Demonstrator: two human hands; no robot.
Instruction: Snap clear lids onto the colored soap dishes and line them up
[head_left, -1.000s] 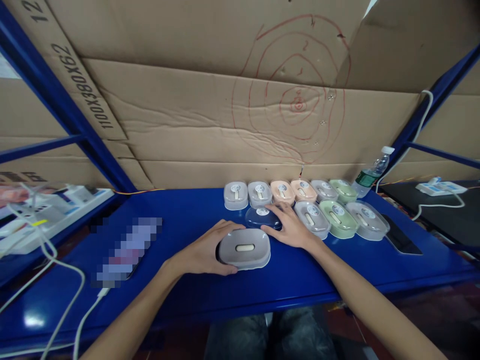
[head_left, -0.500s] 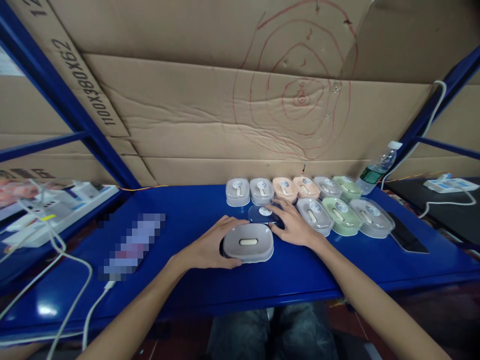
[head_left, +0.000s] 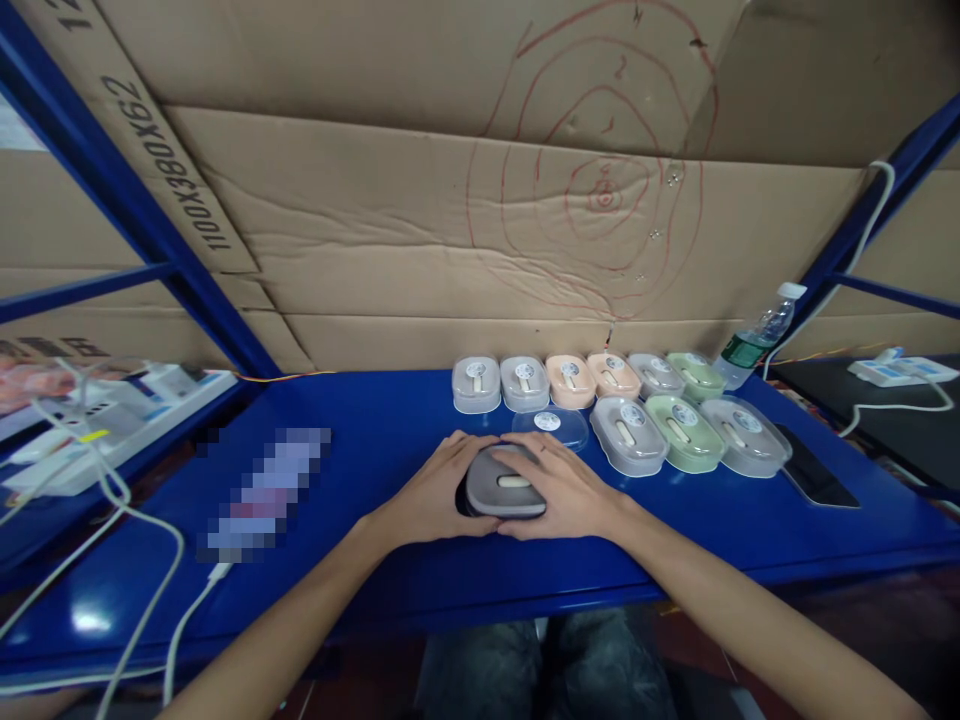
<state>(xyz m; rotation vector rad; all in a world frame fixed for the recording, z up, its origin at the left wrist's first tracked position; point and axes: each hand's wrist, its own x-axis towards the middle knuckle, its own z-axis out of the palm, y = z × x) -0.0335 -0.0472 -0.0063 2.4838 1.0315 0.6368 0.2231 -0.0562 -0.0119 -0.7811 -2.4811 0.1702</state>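
Note:
A grey oval box (head_left: 491, 480) with a cream bar on its top is gripped from both sides near the front of the blue table. My left hand (head_left: 439, 490) wraps its left side, and my right hand (head_left: 570, 485) closes round its right side, fingers over the top. Just behind my right hand lies a clear lid (head_left: 566, 425) with a round white sticker. Further back stand two rows of lidded boxes in grey, peach and green, among them a grey box (head_left: 628, 438) and a green box (head_left: 684, 435).
A dark flat device (head_left: 814, 465) lies at the right beside a water bottle (head_left: 757, 335). On the left are a blurred-out phone (head_left: 266, 490) with a white cable and white power strips (head_left: 120, 430). Cardboard (head_left: 375, 200) stands behind the blue table (head_left: 360, 400).
My right hand has let go of the clear lid and moved onto the right side of the grey box. The lid now lies slightly further right. My left hand still holds the box.

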